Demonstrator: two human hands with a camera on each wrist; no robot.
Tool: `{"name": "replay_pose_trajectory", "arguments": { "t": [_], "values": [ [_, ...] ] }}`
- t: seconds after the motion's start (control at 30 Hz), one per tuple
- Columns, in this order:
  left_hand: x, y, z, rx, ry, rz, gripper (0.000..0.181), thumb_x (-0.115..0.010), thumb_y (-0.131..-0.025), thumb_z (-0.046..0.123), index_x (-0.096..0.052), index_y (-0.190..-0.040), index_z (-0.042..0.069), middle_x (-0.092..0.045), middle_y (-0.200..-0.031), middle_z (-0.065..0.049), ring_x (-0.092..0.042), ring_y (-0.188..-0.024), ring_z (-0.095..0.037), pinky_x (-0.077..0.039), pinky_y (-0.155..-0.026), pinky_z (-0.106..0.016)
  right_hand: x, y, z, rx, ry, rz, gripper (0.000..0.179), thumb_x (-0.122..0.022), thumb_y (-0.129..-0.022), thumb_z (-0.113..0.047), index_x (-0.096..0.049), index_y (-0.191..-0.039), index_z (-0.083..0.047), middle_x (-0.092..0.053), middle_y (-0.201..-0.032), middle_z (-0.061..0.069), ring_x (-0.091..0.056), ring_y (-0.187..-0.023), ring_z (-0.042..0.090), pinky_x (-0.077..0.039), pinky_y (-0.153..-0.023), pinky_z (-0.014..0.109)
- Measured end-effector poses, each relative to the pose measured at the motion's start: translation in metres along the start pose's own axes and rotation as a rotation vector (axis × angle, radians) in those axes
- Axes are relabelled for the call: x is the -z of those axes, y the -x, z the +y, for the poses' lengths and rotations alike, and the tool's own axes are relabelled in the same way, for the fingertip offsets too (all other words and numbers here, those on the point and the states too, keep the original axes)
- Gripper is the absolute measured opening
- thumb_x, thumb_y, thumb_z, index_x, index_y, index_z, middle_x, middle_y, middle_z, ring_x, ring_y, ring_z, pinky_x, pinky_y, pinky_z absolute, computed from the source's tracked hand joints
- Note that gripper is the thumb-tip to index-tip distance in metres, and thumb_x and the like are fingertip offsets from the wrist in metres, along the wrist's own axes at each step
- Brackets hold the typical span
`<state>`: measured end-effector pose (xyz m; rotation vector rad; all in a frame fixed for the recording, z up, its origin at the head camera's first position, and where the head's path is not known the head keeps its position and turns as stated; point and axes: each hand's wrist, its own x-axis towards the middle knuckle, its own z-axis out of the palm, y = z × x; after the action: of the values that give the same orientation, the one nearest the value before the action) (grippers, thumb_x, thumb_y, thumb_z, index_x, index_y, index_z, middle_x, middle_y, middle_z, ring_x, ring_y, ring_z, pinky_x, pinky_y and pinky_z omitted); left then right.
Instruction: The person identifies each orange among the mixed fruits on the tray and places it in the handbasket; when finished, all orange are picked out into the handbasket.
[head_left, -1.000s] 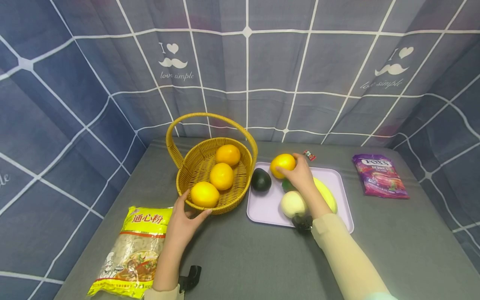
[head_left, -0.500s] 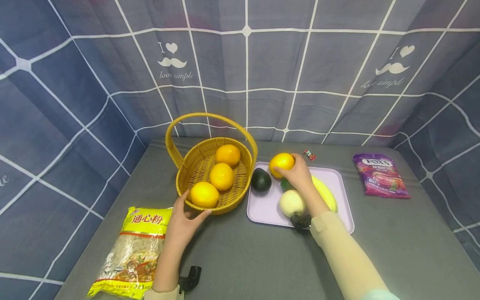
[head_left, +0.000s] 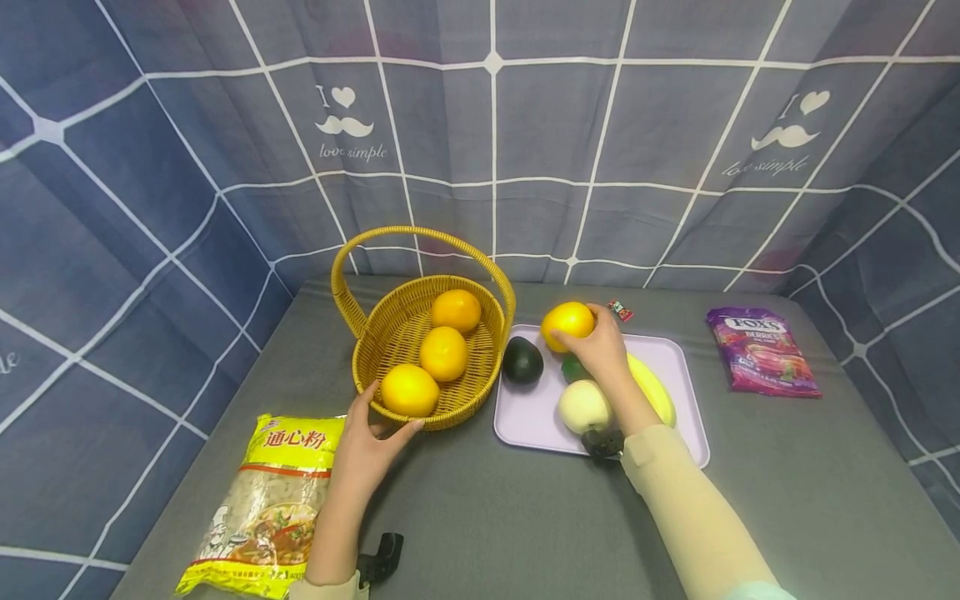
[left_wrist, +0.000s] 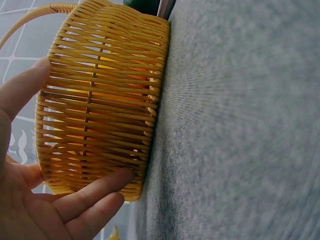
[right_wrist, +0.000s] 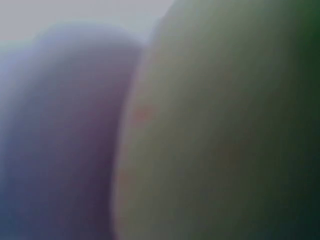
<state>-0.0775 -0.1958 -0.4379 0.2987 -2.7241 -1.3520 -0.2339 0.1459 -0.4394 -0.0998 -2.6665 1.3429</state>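
In the head view, my right hand (head_left: 602, 346) holds an orange (head_left: 567, 327) between thumb and fingers, over the far left part of a lilac tray (head_left: 517, 427). My left hand (head_left: 366, 454) grips the near rim of a yellow wicker basket (head_left: 471, 400). In the left wrist view, thumb and index finger reach the basket's rim while other fingers (left_wrist: 95, 197) lie along its woven outer wall. Inside the basket sit three oranges (head_left: 442, 353). The right wrist view is blurred, filled by a pale green surface (right_wrist: 215, 125) close to the lens.
On the tray are a dark avocado (head_left: 522, 361), a cream-coloured round fruit (head_left: 584, 407), a partly hidden green item (head_left: 573, 369) and a banana (head_left: 654, 392). A macaroni bag (head_left: 273, 492) lies front left, a purple candy bag (head_left: 761, 350) right, a small wrapped sweet (head_left: 620, 310) behind the tray.
The orange in my right hand has shifted slightly, ending a little farther toward the back. My left hand and the basket stay in place.
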Motion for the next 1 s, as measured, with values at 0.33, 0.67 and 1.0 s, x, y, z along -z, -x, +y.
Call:
{"name": "replay_pose_trajectory", "arguments": {
  "t": [0.33,0.67,1.0],
  "values": [
    [-0.001,-0.001,-0.003,0.005,0.005,-0.003,0.102,-0.077,-0.075,0.054,-0.024,-0.153,0.016,-0.023,-0.154,-0.015,-0.061,-0.106,-0.034,-0.049,-0.086,-0.050,0.003,0.004,-0.007,0.022,-0.052,0.033,0.085,-0.081,-0.076,-0.039,-0.041,-0.139,0.000,-0.046,-0.138,0.020,-0.044,-0.125,0.036,-0.033,-0.105,0.049],
    [0.000,-0.001,-0.001,-0.011,0.013,0.000,0.099,-0.077,-0.076,0.053,-0.025,-0.152,0.015,-0.024,-0.154,-0.016,-0.061,-0.106,-0.035,-0.049,-0.086,-0.050,0.013,0.014,-0.025,0.025,-0.135,0.058,0.084,-0.082,-0.074,-0.039,-0.042,-0.141,-0.007,-0.046,-0.139,0.016,-0.046,-0.123,0.033,-0.038,-0.101,0.048],
    [0.000,-0.001,-0.002,-0.013,-0.006,0.010,0.100,-0.077,-0.076,0.053,-0.025,-0.152,0.014,-0.024,-0.154,-0.016,-0.061,-0.106,-0.036,-0.049,-0.085,-0.051,0.026,0.035,-0.060,0.093,-0.271,0.058,0.085,-0.085,-0.073,-0.037,-0.043,-0.142,-0.013,-0.048,-0.135,0.013,-0.054,-0.111,0.032,-0.048,-0.090,0.045]
  ]
}}
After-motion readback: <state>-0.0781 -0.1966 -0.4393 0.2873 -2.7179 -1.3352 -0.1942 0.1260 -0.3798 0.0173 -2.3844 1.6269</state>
